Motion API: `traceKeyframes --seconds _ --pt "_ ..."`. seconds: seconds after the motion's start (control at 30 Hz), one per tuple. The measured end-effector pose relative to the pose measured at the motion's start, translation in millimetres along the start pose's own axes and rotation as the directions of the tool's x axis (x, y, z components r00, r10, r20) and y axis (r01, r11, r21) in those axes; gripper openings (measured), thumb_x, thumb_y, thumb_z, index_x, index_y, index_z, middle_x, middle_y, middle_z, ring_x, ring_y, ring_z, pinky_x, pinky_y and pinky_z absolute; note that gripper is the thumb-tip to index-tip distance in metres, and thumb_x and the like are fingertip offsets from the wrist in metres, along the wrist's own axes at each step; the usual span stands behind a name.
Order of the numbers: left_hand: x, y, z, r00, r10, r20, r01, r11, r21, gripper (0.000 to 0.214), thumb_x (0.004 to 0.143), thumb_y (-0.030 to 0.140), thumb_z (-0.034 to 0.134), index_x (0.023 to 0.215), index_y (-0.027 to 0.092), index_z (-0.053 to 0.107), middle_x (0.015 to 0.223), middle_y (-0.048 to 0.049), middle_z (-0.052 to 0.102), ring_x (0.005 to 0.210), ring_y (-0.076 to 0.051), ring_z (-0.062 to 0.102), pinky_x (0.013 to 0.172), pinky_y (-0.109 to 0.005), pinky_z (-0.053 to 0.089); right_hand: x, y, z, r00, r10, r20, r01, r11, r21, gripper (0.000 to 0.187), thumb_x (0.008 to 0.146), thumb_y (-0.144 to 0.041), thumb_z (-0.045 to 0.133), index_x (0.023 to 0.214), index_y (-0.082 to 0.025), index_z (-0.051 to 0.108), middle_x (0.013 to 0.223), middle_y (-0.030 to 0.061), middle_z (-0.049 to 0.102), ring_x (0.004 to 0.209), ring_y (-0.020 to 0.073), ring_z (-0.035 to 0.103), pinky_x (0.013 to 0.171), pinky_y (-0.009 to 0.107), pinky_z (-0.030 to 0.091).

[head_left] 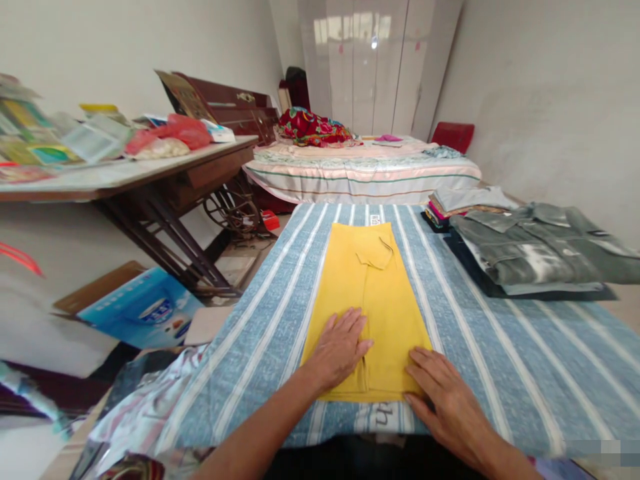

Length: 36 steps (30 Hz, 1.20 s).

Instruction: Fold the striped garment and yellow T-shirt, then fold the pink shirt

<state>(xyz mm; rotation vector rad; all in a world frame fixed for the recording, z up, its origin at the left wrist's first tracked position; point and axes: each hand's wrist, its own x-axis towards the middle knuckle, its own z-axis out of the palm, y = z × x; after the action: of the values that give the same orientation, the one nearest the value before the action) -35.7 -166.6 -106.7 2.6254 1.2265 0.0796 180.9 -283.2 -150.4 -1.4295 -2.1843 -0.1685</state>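
A yellow skirt (373,293) with a thin cord near its narrower far end lies flat on the blue and white striped cloth (260,320). My left hand (337,350) rests palm down on the skirt's left side, its fingers stretched out towards the middle seam. At the near right corner is my right hand (445,397). Its fingertips touch the skirt's edge, while the thumb stays apart from them, close to the hem. Neither hand grips the fabric visibly.
Folded dark grey-green clothes (545,250) lie on the right, with a smaller folded stack (470,200) behind. To the left stands a sewing machine table (200,163) loaded with bags. A blue box (150,307) sits below it. Beyond is a bed (360,167).
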Motion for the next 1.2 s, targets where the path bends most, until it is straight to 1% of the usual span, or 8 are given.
traceKeyframes --seconds 0.2,0.3,0.43,0.6,0.7,0.87,1.07,1.2 --pt "-24.6 9.4 1.6 0.999 0.038 -0.005 -0.038 0.998 -0.045 0.051 0.092 0.036 0.04 0.138 0.015 0.033 0.146 -0.0107 0.034 0.137 -0.02 0.024 0.112 -0.045 0.022 -1.0 -2.9 -0.4 0.997 -0.071 0.003 0.071 0.997 -0.018 0.028 0.084 -0.018 0.051 0.111 -0.016 0.058 0.12 0.0126 0.059 0.117 0.0254 0.05 0.1 0.048 0.042" --pt "-39.5 5.1 0.2 0.996 0.07 -0.057 -0.073 0.996 -0.051 0.048 0.091 0.031 0.044 0.135 0.013 0.037 0.143 -0.012 0.039 0.134 -0.021 0.03 0.111 -0.045 0.028 2.0 -6.5 -4.1 0.993 -0.105 0.048 0.106 0.994 -0.02 0.031 0.084 -0.015 0.049 0.114 -0.016 0.059 0.122 0.0119 0.058 0.119 0.0247 0.049 0.101 0.047 0.04" --pt "-66.4 -6.3 -1.6 0.975 0.155 -0.159 -0.156 0.988 0.003 0.043 0.086 0.027 0.053 0.127 0.016 0.046 0.138 -0.0129 0.045 0.131 -0.024 0.037 0.107 -0.044 0.036 6.1 -12.8 -9.1 0.988 -0.135 0.076 0.135 0.991 0.003 0.04 0.08 -0.006 0.043 0.116 -0.016 0.059 0.124 0.0109 0.058 0.12 0.0236 0.047 0.102 0.044 0.039" --pt "-92.3 -9.9 -3.8 0.963 0.223 -0.154 -0.212 0.974 0.085 0.043 0.082 0.017 0.05 0.125 0.017 0.047 0.138 -0.012 0.045 0.13 -0.025 0.038 0.105 -0.045 0.038 7.8 -15.4 -6.8 0.973 -0.192 0.129 0.194 0.981 0.001 0.055 0.072 -0.004 0.043 0.125 -0.013 0.053 0.126 0.013 0.056 0.121 0.026 0.045 0.1 0.044 0.039" --pt "-95.5 -4.0 -7.0 0.965 0.218 -0.146 -0.206 0.974 0.096 0.044 0.081 0.012 0.044 0.124 0.016 0.048 0.134 -0.0118 0.049 0.127 -0.024 0.042 0.105 -0.044 0.039 9.0 -16.5 -2.0 0.966 -0.222 0.133 0.228 0.973 -0.032 0.058 0.069 -0.005 0.045 0.126 -0.011 0.052 0.124 0.0144 0.058 0.118 0.0284 0.047 0.097 0.045 0.041" --pt "-92.4 3.1 -9.3 0.971 0.211 -0.108 -0.202 0.975 0.087 0.046 0.076 0.007 0.044 0.121 0.015 0.052 0.129 -0.0111 0.054 0.123 -0.024 0.047 0.104 -0.042 0.04 15.9 -20.0 -0.3 0.981 -0.17 0.098 0.173 0.985 -0.02 0.051 0.067 -0.002 0.043 0.114 -0.014 0.059 0.112 0.0125 0.063 0.108 0.0264 0.054 0.093 0.043 0.044" --pt "-94.0 1.6 -9.2 0.977 0.214 -0.007 -0.212 0.973 0.096 0.062 0.067 0.004 0.048 0.128 0.016 0.044 0.137 -0.0104 0.047 0.127 -0.025 0.04 0.107 -0.042 0.035 22.3 -14.9 -1.6 0.977 -0.205 0.057 0.204 0.979 0.013 0.042 0.076 0.0 0.039 0.109 -0.013 0.061 0.105 0.0115 0.064 0.103 0.0232 0.055 0.09 0.039 0.046" --pt "-93.3 4.8 -12.7 0.979 0.2 0.042 -0.203 0.973 0.11 0.066 0.065 0.003 0.048 0.129 0.015 0.041 0.138 -0.0112 0.044 0.129 -0.026 0.038 0.108 -0.043 0.032 24.4 -12.5 -0.6 0.984 -0.175 0.009 0.174 0.982 0.071 0.037 0.079 -0.001 0.039 0.105 -0.012 0.063 0.101 0.0112 0.065 0.098 0.0224 0.057 0.088 0.039 0.048"
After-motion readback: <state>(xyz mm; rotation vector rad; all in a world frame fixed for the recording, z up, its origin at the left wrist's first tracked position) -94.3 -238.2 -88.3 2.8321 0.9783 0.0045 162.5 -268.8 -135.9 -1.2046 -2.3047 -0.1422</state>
